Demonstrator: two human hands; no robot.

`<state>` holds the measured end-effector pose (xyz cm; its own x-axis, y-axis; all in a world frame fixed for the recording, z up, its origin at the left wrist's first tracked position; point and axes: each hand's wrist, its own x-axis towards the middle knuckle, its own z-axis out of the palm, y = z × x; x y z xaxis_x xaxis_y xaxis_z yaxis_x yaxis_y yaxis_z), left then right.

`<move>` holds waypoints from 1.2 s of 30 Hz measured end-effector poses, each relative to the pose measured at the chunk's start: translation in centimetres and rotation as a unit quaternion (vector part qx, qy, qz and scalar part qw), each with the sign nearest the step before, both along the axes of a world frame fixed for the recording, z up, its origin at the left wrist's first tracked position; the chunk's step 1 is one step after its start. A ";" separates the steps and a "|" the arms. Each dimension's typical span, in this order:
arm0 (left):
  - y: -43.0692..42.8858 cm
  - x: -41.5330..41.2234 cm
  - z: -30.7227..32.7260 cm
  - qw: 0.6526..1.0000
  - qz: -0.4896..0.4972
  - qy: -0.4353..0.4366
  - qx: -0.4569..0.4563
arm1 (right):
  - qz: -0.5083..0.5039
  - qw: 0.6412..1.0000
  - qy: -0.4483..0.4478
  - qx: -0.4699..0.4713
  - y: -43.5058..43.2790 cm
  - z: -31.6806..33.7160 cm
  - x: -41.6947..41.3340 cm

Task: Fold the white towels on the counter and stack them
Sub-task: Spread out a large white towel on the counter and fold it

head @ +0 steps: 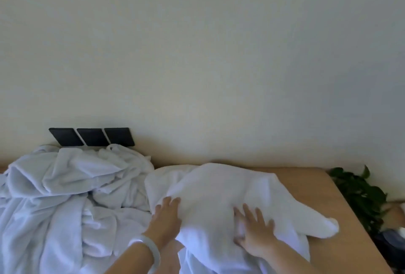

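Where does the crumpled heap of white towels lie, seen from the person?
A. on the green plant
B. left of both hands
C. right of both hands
B: the crumpled heap lies left of the left hand and the right hand, which both touch a separate towel on the counter.

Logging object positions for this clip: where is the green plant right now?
In the head view, the green plant sits at the far right, just beyond the right edge of the wooden counter, to the right of the spread towel.
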<state>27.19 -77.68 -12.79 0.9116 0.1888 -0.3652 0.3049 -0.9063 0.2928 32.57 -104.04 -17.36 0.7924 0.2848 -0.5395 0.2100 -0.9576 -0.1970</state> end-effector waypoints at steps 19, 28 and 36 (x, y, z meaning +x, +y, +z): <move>-10.7 -4.6 -4.7 0.707 0.370 0.062 -0.599 | -0.197 0.946 -0.250 0.070 -8.4 -0.9 4.1; -10.9 -2.4 -6.0 0.382 0.472 -0.109 -0.787 | -0.007 0.995 -0.085 0.053 -7.7 -5.6 -5.0; -4.6 0.6 -2.2 0.421 0.471 -0.199 -0.749 | -0.427 0.838 0.020 0.339 -13.7 -0.8 1.3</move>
